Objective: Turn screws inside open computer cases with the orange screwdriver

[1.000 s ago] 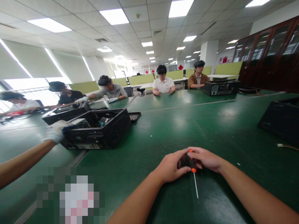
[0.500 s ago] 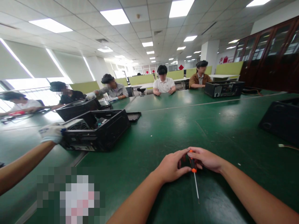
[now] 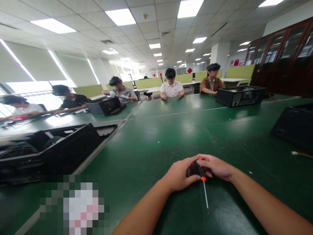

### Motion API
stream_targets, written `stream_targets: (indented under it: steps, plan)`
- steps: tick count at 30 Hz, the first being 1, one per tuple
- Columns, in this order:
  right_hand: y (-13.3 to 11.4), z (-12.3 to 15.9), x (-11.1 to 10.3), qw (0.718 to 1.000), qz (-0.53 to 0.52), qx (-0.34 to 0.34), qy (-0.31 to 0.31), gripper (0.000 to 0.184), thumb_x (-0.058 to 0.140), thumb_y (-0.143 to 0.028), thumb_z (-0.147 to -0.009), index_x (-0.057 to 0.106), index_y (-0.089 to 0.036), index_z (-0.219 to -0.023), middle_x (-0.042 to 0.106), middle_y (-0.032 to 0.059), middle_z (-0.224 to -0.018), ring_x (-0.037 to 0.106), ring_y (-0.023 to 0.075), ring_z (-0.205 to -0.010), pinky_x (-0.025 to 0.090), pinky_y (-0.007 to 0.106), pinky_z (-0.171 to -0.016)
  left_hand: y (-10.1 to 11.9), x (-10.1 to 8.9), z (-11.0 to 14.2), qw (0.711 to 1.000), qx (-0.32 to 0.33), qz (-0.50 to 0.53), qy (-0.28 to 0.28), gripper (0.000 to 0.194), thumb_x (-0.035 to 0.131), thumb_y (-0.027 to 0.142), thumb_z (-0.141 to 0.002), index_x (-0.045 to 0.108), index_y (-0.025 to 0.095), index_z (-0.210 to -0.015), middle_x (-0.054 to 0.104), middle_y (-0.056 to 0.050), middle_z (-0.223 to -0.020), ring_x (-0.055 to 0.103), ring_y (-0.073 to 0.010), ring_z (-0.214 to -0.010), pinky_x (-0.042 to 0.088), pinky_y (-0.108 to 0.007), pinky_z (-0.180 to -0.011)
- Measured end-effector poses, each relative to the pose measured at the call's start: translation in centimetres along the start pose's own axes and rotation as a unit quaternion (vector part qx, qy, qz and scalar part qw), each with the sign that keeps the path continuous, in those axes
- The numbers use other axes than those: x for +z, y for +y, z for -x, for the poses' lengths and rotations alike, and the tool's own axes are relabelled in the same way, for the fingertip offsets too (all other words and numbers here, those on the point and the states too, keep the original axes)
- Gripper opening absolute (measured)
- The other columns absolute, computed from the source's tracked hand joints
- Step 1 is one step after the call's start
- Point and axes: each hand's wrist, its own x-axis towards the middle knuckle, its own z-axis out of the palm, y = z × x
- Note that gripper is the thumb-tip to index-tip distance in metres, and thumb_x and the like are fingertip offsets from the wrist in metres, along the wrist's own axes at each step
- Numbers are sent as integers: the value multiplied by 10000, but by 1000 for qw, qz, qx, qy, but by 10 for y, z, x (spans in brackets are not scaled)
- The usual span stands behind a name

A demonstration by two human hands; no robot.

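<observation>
A screwdriver point(image 3: 202, 170) with a black and orange handle is between my two hands, its thin metal shaft pointing down toward me over the green table. My left hand point(image 3: 180, 173) curves around the handle's left side, fingertips at its top end and thumb by the lower orange collar. From the other side, my right hand point(image 3: 217, 167) has its bent fingers at the handle, and its fingertips meet those of the left hand. Part of the fingers is hidden behind the handle.
At left lies an open black computer case point(image 3: 66, 150), blurred. Further cases stand at the far left point(image 3: 107, 106), far right point(image 3: 241, 96) and right edge point(image 3: 294, 125). A thin cable with a white connector point(image 3: 295, 153) lies at right. Several people sit around the green table point(image 3: 156, 130).
The near computer case has slid left and toward me; the gloved hand on it no longer shows clearly. The far-right case shifted slightly. My hands and the screwdriver stay still.
</observation>
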Motion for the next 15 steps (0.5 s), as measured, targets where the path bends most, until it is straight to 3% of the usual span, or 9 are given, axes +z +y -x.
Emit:
stream_targets:
  steps: [15]
  plan:
    - [-2, 2, 1, 1000, 1, 4, 3, 341, 623, -462, -890, 558, -149, -1011, 609, -3, -714, 486, 51, -454, 310, 151, -390, 3, -3, 0, 1000, -6, 6, -9, 719, 653, 441, -839, 325, 309, -1465, 643, -63, -1212, 648, -189, -822, 520, -345, -821]
